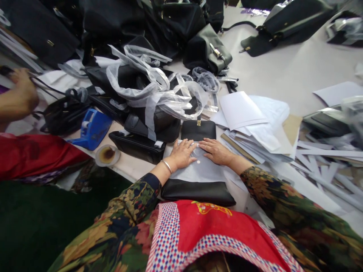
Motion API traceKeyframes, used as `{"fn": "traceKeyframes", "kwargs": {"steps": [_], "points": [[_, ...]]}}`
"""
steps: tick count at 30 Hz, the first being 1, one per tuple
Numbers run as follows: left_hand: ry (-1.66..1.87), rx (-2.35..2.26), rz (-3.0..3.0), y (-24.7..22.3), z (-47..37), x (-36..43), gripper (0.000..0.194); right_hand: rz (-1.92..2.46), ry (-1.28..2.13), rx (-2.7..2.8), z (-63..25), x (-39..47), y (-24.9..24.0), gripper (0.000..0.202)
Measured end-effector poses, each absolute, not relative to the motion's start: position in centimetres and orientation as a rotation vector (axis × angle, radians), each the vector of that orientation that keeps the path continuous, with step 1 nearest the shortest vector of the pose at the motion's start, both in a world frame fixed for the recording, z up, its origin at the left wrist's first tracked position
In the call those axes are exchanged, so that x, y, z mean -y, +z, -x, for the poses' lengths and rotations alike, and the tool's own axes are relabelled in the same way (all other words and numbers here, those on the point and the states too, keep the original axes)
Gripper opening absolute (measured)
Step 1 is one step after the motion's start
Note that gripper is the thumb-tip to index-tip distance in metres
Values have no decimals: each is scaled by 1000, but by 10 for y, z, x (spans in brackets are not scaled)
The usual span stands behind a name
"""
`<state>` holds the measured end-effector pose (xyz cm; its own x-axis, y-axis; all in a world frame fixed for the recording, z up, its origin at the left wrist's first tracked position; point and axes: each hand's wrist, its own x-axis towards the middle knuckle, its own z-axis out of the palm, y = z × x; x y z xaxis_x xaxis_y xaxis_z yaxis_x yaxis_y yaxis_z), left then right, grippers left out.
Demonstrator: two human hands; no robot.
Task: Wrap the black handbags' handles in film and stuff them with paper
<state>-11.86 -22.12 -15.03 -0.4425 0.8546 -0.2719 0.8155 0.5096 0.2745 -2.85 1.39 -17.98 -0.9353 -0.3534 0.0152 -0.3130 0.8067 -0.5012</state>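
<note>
My left hand [183, 154], with a silver bangle at its wrist, lies flat with fingers spread on a thin white sheet [198, 172]. Beside it my right hand [217, 151] rests palm down on the same sheet, its fingers pointing left. The sheet covers the middle of a black bag, whose lower part [197, 192] shows close to my red apron. Beyond my fingertips is a black flap [198, 130] with a small gold clasp. Neither hand is wrapped round anything.
Black bags with clear plastic strips [170, 98] lie ahead. A blue tape dispenser [95, 126] and tape roll [107, 155] are at left, near a person's arm [19, 96]. Papers [241, 109] and white strips [326, 170] lie at right.
</note>
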Motion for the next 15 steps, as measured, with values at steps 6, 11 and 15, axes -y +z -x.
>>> {"fn": "traceKeyframes", "kwargs": {"steps": [6,11,15], "points": [[160,-2388,-1356,-149,120,220,73,607,-878,-2857,-18,-17,-125,40],[150,-2372,-1344,-149,119,218,74,671,-816,-2691,-69,-14,-105,66],[120,-2361,-1333,-148,119,217,75,568,-807,-2720,-81,-16,-122,61]]}}
